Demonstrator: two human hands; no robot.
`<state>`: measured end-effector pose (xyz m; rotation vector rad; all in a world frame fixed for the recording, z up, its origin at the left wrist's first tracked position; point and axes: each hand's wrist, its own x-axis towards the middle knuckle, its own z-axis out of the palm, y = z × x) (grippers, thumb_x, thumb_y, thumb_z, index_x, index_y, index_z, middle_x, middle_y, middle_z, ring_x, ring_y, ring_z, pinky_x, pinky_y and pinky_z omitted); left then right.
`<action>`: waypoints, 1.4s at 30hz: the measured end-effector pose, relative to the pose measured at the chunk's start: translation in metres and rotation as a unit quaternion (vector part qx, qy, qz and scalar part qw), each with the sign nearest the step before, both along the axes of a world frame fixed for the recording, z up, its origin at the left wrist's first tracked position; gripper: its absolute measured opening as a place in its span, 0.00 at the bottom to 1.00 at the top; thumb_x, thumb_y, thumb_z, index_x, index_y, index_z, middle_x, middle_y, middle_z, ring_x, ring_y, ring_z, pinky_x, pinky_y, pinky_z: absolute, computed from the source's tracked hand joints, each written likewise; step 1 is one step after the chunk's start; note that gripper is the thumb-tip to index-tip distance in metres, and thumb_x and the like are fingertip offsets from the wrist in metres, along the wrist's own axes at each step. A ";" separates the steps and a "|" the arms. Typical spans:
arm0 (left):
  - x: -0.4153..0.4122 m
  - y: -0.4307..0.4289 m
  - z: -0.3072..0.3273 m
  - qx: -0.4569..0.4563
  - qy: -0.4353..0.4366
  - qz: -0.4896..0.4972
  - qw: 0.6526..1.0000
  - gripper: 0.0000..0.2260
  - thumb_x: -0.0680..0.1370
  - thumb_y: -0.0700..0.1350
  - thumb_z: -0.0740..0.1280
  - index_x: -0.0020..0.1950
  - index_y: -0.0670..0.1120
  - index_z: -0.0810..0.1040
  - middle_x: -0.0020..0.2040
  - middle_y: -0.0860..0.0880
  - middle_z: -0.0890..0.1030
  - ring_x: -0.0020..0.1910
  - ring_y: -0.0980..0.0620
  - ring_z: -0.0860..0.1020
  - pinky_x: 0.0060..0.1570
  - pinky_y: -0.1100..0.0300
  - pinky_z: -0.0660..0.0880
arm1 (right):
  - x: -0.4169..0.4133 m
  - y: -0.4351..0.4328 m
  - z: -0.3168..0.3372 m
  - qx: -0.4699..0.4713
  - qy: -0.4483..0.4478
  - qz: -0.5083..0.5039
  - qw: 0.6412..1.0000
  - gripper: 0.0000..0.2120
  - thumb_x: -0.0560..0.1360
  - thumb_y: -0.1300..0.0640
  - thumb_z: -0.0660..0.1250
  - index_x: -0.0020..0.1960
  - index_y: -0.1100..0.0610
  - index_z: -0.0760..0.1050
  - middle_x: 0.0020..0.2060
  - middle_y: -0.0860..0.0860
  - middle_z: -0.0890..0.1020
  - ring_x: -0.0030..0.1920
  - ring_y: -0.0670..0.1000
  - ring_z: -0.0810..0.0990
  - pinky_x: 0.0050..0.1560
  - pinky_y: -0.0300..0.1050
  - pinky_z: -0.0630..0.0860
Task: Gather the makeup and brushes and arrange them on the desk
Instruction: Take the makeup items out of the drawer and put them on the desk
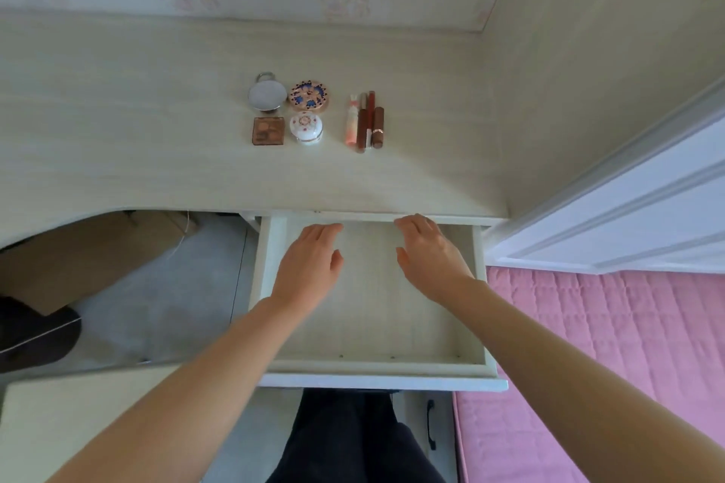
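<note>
Your forearms reach out over the open drawer (376,369), left hand (310,259) and right hand (429,251) flat, fingers straight and loose, holding nothing, tips at the back under the desk (157,129) edge. Looks like a last sweep for strays. Makeup's up top: four small cases (309,94) in a square, tubes (365,122) lined up beside them. Next, feel along that hidden back strip. Door (627,208) and pink bed (608,345) crowd your right.
</note>
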<state>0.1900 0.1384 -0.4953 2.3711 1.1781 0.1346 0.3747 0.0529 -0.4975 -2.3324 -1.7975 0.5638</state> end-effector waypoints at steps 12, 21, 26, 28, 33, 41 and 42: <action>-0.073 -0.107 -0.056 -0.124 0.107 -0.023 0.986 0.22 0.82 0.52 0.56 0.74 0.45 0.64 0.71 0.48 0.70 0.71 0.50 0.66 0.69 0.58 0.63 | -0.053 -0.125 -0.050 -0.138 0.065 0.053 0.987 0.25 0.80 0.46 0.57 0.73 0.57 0.61 0.69 0.53 0.69 0.71 0.52 0.63 0.67 0.45 0.66; -0.102 -0.127 -0.087 -0.074 0.158 -0.110 0.979 0.22 0.76 0.52 0.68 0.69 0.47 0.71 0.64 0.50 0.76 0.64 0.49 0.73 0.72 0.53 0.59 | -0.064 -0.155 -0.070 -0.176 0.029 0.080 0.981 0.27 0.78 0.43 0.60 0.72 0.55 0.62 0.66 0.52 0.72 0.65 0.54 0.71 0.67 0.45 0.63; -0.101 -0.126 -0.090 0.002 0.162 -0.119 0.980 0.22 0.62 0.45 0.81 0.54 0.47 0.81 0.47 0.51 0.84 0.46 0.48 0.82 0.52 0.53 0.78 | -0.064 -0.159 -0.088 -0.172 -0.011 0.104 0.980 0.24 0.74 0.59 0.68 0.68 0.55 0.66 0.60 0.52 0.76 0.57 0.55 0.77 0.62 0.46 0.69; -0.101 -0.127 -0.089 0.017 0.165 -0.122 0.979 0.23 0.61 0.46 0.82 0.54 0.47 0.81 0.47 0.51 0.84 0.45 0.49 0.82 0.50 0.54 0.79 | -0.065 -0.158 -0.091 -0.184 -0.028 0.111 0.976 0.24 0.71 0.62 0.70 0.65 0.54 0.68 0.56 0.51 0.76 0.52 0.55 0.78 0.57 0.46 0.73; -0.102 -0.125 -0.088 0.034 0.179 -0.133 0.974 0.24 0.60 0.47 0.82 0.54 0.47 0.82 0.46 0.52 0.84 0.44 0.50 0.82 0.49 0.55 0.79 | -0.064 -0.156 -0.089 -0.192 -0.046 0.125 0.972 0.24 0.71 0.62 0.71 0.64 0.54 0.67 0.55 0.51 0.76 0.51 0.54 0.77 0.52 0.48 0.75; -0.093 -0.101 -0.084 0.040 0.174 -0.127 0.976 0.22 0.63 0.47 0.81 0.55 0.47 0.81 0.48 0.52 0.84 0.47 0.50 0.82 0.51 0.55 0.78 | -0.056 -0.137 -0.087 -0.192 -0.053 0.127 0.972 0.25 0.71 0.62 0.71 0.65 0.55 0.66 0.56 0.51 0.75 0.50 0.54 0.76 0.51 0.48 0.75; -0.091 -0.097 -0.083 0.042 0.172 -0.126 0.976 0.23 0.62 0.47 0.81 0.55 0.47 0.82 0.48 0.52 0.84 0.46 0.50 0.82 0.50 0.55 0.78 | -0.055 -0.132 -0.087 -0.192 -0.054 0.126 0.972 0.26 0.71 0.62 0.71 0.65 0.55 0.65 0.56 0.51 0.75 0.51 0.54 0.76 0.52 0.49 0.75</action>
